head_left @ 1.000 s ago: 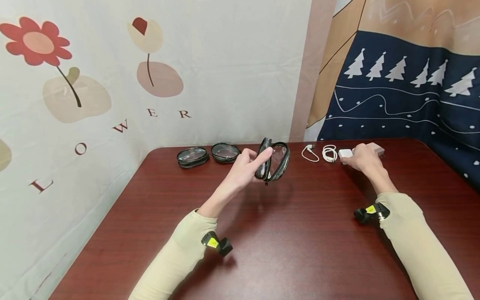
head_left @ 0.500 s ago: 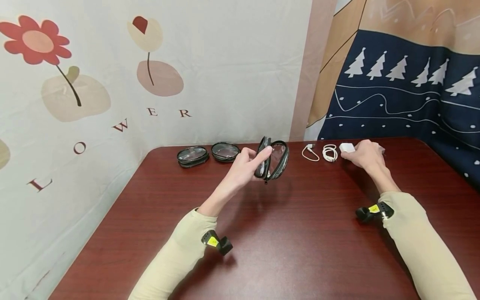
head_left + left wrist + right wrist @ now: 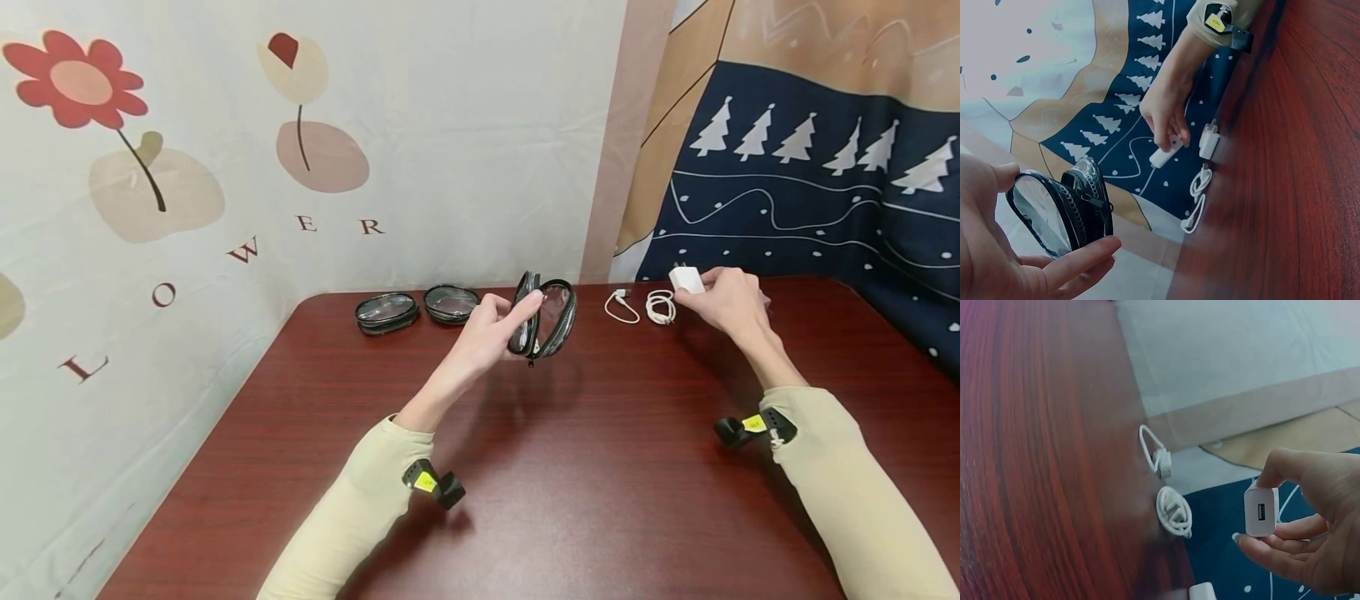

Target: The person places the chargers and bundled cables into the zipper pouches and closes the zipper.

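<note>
My left hand grips a small clear pouch with black zipper edging, held above the table with its zip side gaping apart. In the left wrist view the pouch sits between thumb and fingers, its zipper pull hanging toward the fingertips. At the right, my right hand pinches a white USB charger plug, lifted off the table, prongs pointing away. The right wrist view shows the USB port of this charger between thumb and fingers. Another white charger stays on the table, hidden behind the right hand in the head view.
Two more clear black-edged pouches, one at the far left and one beside it, lie near the back edge. A short white cable and a coiled white cable lie between the hands. A patterned cloth wall stands behind the table.
My right hand has picked the white charger up from the table and raised it, turning its prongs away. The left hand with the pouch has stayed nearly still.
</note>
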Motion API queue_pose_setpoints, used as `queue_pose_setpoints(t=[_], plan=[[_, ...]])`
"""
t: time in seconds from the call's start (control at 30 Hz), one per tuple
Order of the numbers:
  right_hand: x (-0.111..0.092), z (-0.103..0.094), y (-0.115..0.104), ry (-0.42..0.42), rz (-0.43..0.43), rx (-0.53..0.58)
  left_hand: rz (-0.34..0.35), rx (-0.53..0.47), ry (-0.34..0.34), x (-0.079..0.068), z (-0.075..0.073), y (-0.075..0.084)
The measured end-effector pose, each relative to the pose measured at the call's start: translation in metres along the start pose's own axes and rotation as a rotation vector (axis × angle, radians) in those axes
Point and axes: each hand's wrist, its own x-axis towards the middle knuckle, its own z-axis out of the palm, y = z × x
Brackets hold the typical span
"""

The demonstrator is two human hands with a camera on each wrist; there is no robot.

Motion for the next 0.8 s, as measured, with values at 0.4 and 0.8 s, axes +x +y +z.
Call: queue_pose_setpoints(t=[0.4,0.8], plan=[[-0.014,-0.008,-0.033,0.041,-0.111,0.077,0.005,0.016,0.029,0.002,-0.003,-0.001],[-0.034,-0.017,-0.069,0.068,-0.207,0.157,0.025,0.012,0.042,0.002,-0.003,-0.001]])
